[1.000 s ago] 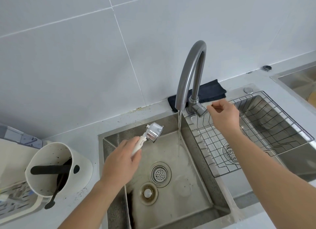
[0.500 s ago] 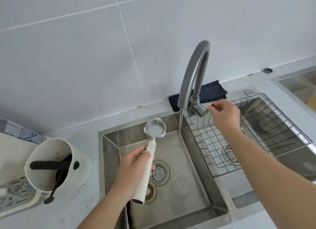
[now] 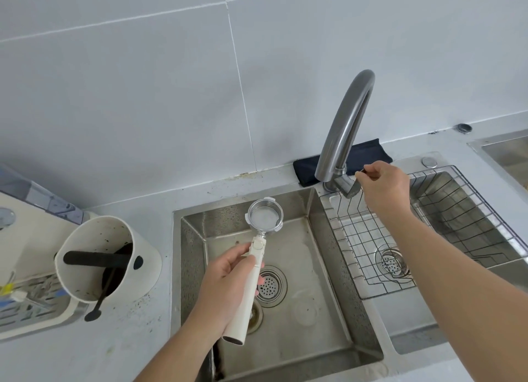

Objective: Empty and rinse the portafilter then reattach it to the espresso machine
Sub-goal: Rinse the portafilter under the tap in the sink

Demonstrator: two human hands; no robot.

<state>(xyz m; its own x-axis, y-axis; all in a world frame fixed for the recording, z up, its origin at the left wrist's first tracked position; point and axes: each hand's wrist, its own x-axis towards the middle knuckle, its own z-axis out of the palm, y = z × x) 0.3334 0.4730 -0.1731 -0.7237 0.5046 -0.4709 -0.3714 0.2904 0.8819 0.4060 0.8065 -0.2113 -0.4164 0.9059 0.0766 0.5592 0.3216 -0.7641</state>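
Note:
My left hand (image 3: pixel 228 284) grips the white handle of the portafilter (image 3: pixel 265 216), which I hold over the left sink basin (image 3: pixel 314 339). Its round steel basket faces up and looks clean and wet inside. My right hand (image 3: pixel 384 186) reaches to the base of the curved grey faucet (image 3: pixel 345 124) and pinches its thin lever. No water stream shows below the spout. The spout ends to the right of the basket, and the two are apart.
A white tub (image 3: pixel 114 267) with a black bar and dark grounds stands left of the sink. Behind it sits a white machine's drip tray (image 3: pixel 34 301). A wire rack (image 3: pixel 428 239) lies in the right basin. A dark cloth (image 3: pixel 368 153) sits behind the faucet.
My left hand turned the portafilter from pointing away to basket up with the handle toward me. The thin water stream has stopped. My right hand stayed on the lever.

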